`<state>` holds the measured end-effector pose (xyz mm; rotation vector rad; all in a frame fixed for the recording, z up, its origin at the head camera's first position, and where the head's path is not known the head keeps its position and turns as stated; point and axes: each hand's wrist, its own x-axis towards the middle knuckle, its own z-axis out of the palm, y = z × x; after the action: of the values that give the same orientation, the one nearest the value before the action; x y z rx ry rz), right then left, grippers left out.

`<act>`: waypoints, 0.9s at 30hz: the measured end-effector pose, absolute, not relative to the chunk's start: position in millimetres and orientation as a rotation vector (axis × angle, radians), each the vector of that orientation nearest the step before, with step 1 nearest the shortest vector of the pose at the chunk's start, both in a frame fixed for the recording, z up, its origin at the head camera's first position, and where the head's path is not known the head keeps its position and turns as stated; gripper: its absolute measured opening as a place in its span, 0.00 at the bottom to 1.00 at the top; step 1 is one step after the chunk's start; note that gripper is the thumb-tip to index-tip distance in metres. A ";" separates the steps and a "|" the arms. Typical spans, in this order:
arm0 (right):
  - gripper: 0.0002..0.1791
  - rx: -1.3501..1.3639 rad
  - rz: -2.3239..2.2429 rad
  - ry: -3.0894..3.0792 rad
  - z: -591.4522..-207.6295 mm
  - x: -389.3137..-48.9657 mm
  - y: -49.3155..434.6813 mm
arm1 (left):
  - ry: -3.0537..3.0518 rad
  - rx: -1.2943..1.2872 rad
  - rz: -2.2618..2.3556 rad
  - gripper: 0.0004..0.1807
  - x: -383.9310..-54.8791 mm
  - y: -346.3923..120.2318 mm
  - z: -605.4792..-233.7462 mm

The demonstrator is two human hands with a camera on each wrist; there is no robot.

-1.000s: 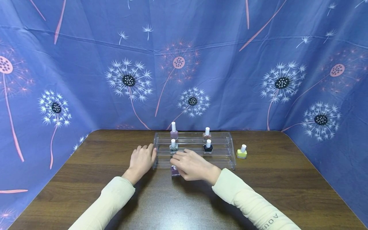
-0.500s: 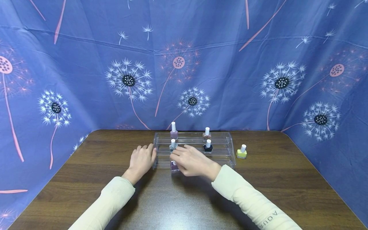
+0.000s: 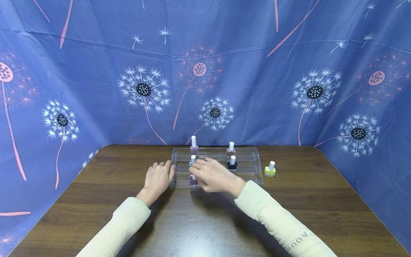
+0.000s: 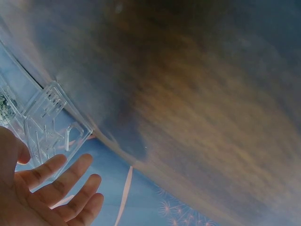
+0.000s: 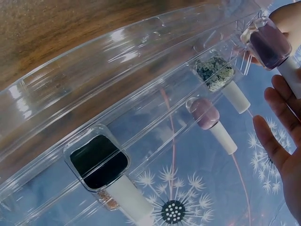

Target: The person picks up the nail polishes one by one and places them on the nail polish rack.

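My right hand (image 3: 213,175) holds a dark purple nail polish bottle (image 5: 270,46) by its white cap, over the lowest tier of a clear stepped display rack (image 3: 259,172). Fingers cover part of the cap in the head view. My left hand (image 3: 157,179) is at the rack's left end, its fingers extended in the left wrist view. Behind the held bottle, a glittery grey-green polish (image 5: 215,73) stands on the middle tier. A lilac polish (image 3: 194,150) is on the top tier.
Towards the rack's right side stand a black polish (image 3: 232,165) and, above it, a pinkish glitter polish (image 3: 231,151). A yellow polish (image 3: 269,172) stands on the wooden table (image 3: 308,200) right of the rack. A blue patterned cloth (image 3: 257,107) hangs behind.
The right hand has carried the purple nail polish forward from before the rack to over its lowest tier. The left hand has stayed at the rack's left end.
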<state>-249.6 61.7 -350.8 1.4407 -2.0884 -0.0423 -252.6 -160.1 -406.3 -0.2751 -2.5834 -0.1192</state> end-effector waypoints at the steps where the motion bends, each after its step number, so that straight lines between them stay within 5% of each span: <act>1: 0.05 1.439 -0.043 -2.087 -351.0 -250.4 61.5 | -2.582 -0.275 -0.119 0.13 -252.6 -160.0 -406.2; 27: 0.05 1.392 0.020 -2.143 -357.7 -265.4 57.9 | -2.576 -0.282 -0.115 0.13 -252.1 -159.8 -406.5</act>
<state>-265.4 57.9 -357.7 1.3918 -2.1430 0.0198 -252.1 -159.8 -406.5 -0.2821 -2.5761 -0.1147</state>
